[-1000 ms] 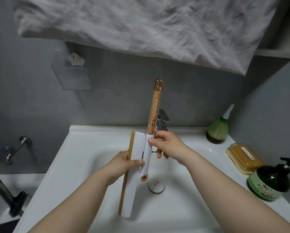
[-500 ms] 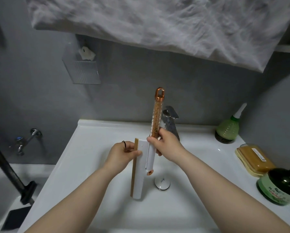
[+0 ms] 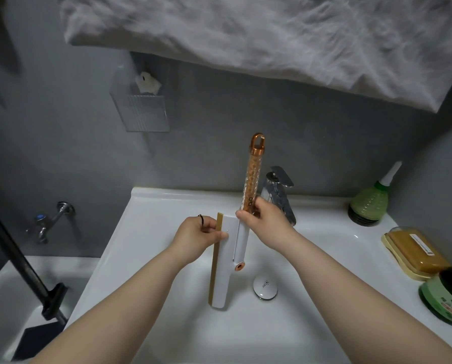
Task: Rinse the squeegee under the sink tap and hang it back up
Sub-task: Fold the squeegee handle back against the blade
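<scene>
Both hands hold the white plastic squeegee with tan rubber blade and copper beaded handle [image 3: 230, 254] upright over the white ceramic sink [image 3: 324, 258]; left hand [image 3: 200, 236] pinches the blade edge, right hand [image 3: 263, 220] closes round the handle; the chrome tap [image 3: 278, 191] shows no running water; rinsing apparently undone, hanging remains.

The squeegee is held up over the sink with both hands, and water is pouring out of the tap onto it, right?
Not quite. In the head view both hands, left and right, do hold the squeegee over the sink, but no water is coming from the tap. It looks dry and shut off.
</scene>
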